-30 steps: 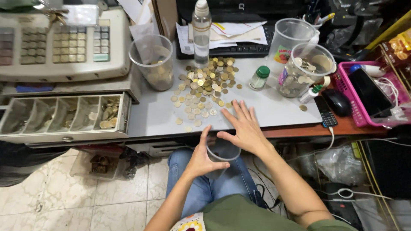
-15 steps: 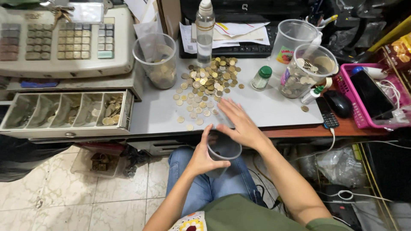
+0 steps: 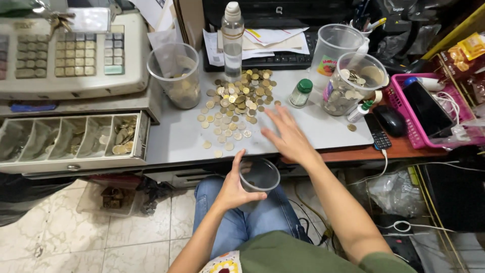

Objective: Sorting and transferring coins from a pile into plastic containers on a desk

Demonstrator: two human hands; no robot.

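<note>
You're holding a small clear cup (image 3: 259, 175) in your left hand (image 3: 233, 188), grip wrapped around its side, just below the desk's (image 3: 313, 126) front edge, over your lap. Your right hand (image 3: 288, 135) is lying flat on the desk near that front edge, fingers spread, grip released, nothing in it, just right of the loose coins (image 3: 237, 103) spread from desk centre toward the front. Looks like you're mid-sweep, pulling coins w/ the palm toward the edge & into the cup. Next move needs the cup rim tucked right under the edge, below the nearest coins, else they're dropping to the floor. Coin drawer (image 3: 70, 139) is sitting open at the left edge; bigger cups (image 3: 174, 73) w/ coins are standing at the back.
</note>
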